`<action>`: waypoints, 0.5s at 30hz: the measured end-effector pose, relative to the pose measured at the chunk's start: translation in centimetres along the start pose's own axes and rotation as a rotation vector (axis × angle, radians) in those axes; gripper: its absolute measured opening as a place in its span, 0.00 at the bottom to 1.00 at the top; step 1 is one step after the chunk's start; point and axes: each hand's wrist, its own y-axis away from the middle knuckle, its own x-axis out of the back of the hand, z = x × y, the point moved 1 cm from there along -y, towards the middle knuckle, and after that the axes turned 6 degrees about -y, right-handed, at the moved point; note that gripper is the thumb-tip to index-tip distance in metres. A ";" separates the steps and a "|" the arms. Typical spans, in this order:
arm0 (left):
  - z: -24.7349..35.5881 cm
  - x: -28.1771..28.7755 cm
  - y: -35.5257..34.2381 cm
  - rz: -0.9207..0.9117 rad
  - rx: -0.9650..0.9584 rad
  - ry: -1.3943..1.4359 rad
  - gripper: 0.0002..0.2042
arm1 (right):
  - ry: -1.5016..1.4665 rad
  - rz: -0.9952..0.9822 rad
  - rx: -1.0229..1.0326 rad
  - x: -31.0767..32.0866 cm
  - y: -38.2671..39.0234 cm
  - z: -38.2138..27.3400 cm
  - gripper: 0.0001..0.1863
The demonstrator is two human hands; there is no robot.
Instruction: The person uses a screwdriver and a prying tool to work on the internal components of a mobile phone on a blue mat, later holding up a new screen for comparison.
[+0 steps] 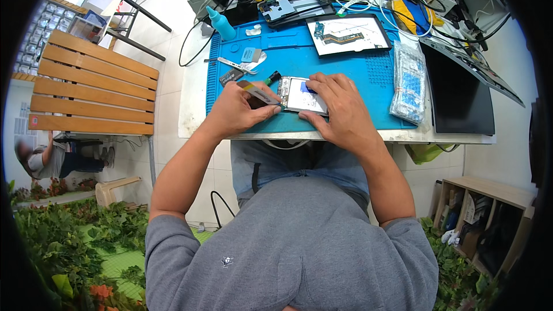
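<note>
Opened phone (295,101) is on the mat (377,103), near edge, long axis approx L-R, circuit end pointing L. R hand (340,101) grips its R side; L hand (243,109) pinches a flat piece (258,93).

The right hand (343,103) hides part of the flat white rectangular device (296,95); the lower edge crops the grey short-sleeved shirt (259,236); a distant person's head (25,150) is blurred.
</note>
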 end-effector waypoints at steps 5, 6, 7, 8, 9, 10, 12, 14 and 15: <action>0.2 -0.3 0.1 0.100 0.073 0.213 0.11 | -0.003 -0.006 0.010 0.1 -0.3 -0.1 0.30; -0.3 -0.4 0.3 0.141 0.116 0.289 0.12 | -0.005 -0.002 0.015 0.0 -0.4 -0.1 0.30; -0.3 -0.5 0.5 0.183 0.158 0.365 0.13 | -0.005 -0.004 0.019 0.1 -0.5 0.0 0.30; -0.2 -0.6 0.8 0.189 0.159 0.366 0.13 | -0.008 -0.004 0.027 0.2 -0.7 0.1 0.30; 0.2 -0.9 1.0 0.216 0.169 0.344 0.12 | -0.011 -0.004 0.034 0.3 -0.9 0.1 0.29; 0.5 -1.2 1.3 0.247 0.179 0.323 0.12 | -0.012 -0.011 0.043 0.4 -1.1 0.1 0.29; 0.5 -2.0 1.6 0.293 0.190 0.298 0.11 | 0.027 -0.003 0.009 0.5 -1.3 -0.2 0.30; 0.8 -2.3 1.7 0.364 0.185 0.349 0.11 | 0.042 0.021 0.009 0.3 -1.2 -0.6 0.29; 0.9 -2.4 1.6 0.373 0.184 0.353 0.11 | 0.055 0.052 0.000 0.3 -1.3 -0.7 0.29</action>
